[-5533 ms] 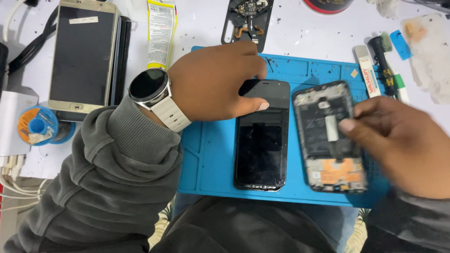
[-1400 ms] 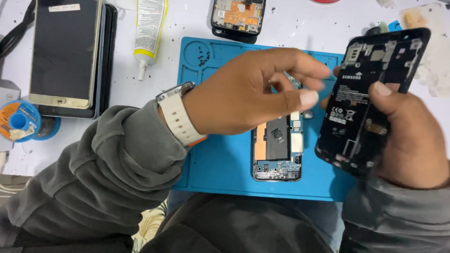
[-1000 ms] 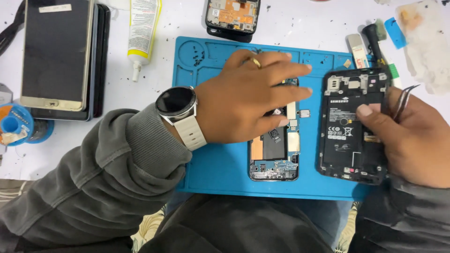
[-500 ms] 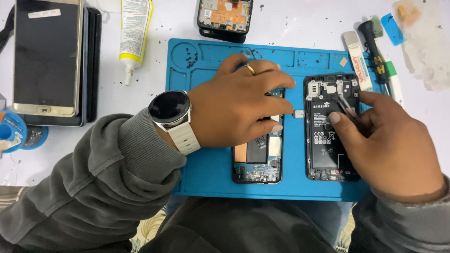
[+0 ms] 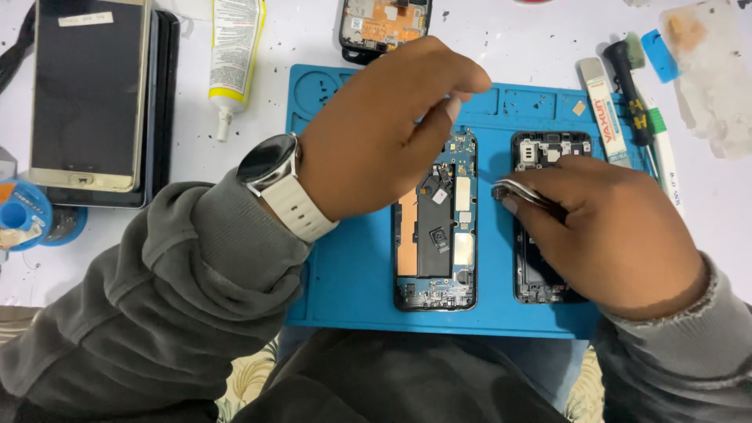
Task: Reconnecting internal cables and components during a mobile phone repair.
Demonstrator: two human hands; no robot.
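An opened phone [image 5: 435, 227] with its circuit board and copper patch exposed lies in the middle of a blue work mat [image 5: 345, 258]. My left hand [image 5: 376, 133], with a white-strapped watch on the wrist, hovers just above the phone's top end, thumb and fingers drawn close together; whether something small sits between them is hidden. To the right lies a black phone frame [image 5: 548, 153]. My right hand [image 5: 611, 235] rests on it and grips metal tweezers [image 5: 521, 193], tips pointing left toward the gap between the two phones.
Left of the mat is a gold phone [image 5: 86, 86] on a dark stack, a glue tube [image 5: 235, 47] and a blue spool [image 5: 19, 215]. Another opened phone [image 5: 384, 19] lies beyond the mat. A screwdriver [image 5: 627, 78], white pry tool [image 5: 601, 110] and plastic bag [image 5: 705, 63] lie at right.
My left hand has lifted off the opened phone, uncovering its board. My right hand has laid the black frame flat on the mat and now points the tweezers left.
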